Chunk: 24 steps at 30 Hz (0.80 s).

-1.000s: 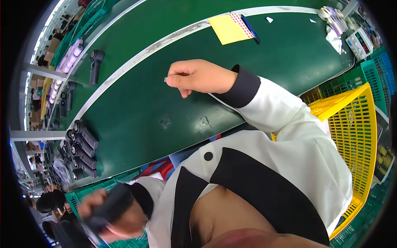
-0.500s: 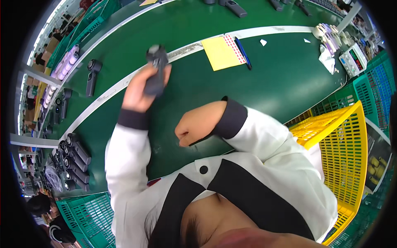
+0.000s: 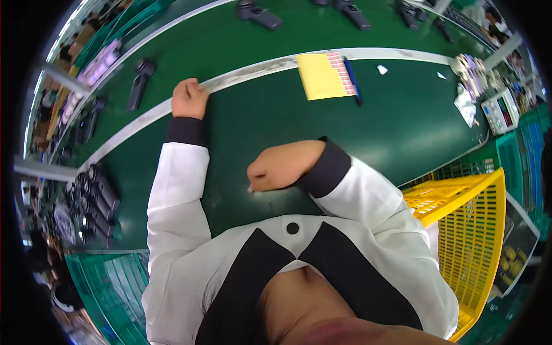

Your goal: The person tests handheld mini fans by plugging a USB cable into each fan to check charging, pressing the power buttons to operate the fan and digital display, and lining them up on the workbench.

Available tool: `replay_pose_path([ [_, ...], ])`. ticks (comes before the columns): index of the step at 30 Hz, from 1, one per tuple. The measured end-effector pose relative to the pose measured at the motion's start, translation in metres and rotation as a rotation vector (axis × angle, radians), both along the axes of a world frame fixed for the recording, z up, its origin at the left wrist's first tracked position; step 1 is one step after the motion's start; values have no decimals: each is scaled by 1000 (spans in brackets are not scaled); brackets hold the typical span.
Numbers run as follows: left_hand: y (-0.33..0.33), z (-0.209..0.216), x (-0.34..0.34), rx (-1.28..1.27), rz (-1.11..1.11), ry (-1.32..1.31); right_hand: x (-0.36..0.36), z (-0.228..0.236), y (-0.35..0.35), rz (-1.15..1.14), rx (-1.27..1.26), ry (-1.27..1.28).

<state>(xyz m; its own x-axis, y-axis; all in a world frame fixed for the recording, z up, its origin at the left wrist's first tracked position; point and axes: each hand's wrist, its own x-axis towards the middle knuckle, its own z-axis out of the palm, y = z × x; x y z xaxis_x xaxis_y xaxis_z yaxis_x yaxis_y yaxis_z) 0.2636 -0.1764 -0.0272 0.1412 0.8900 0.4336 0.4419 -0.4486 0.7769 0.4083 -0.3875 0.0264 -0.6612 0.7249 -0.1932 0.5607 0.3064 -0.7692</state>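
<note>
Right hand (image 3: 286, 165), wrist bent over the green bench (image 3: 368, 135), is clenched, pinching a small pale piece (image 3: 250, 188) at its fingertips; left hand (image 3: 190, 99), fingers curled, is at the white strip (image 3: 253, 72), its grip impossible to tell; a dark handheld device (image 3: 137, 92) lies leftward beyond the strip; a yellow notepad (image 3: 321, 81) lies beside a blue pen (image 3: 353, 81).

Left arm reaching far, right arm folded across.
Left hand (image 3: 190, 99) has fingers curled; right hand (image 3: 286, 165) points left, fingers tucked.
</note>
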Motion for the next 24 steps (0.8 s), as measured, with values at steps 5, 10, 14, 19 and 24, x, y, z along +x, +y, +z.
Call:
replay_pose_path([
  [5,-55,-3,-26,101,-67,-69,4,19,-2,-61,-168,9],
  [10,-86,1,-39,380,-77,81,5,18,4,-136,-386,75],
  [14,-84,15,-43,89,-81,83,4,22,4,-241,-458,110],
  [19,-63,29,-53,-358,-182,-94,6,41,-10,-396,-380,253],
  [24,-44,21,-73,-618,-369,-458,18,73,-22,-661,-80,826],
])
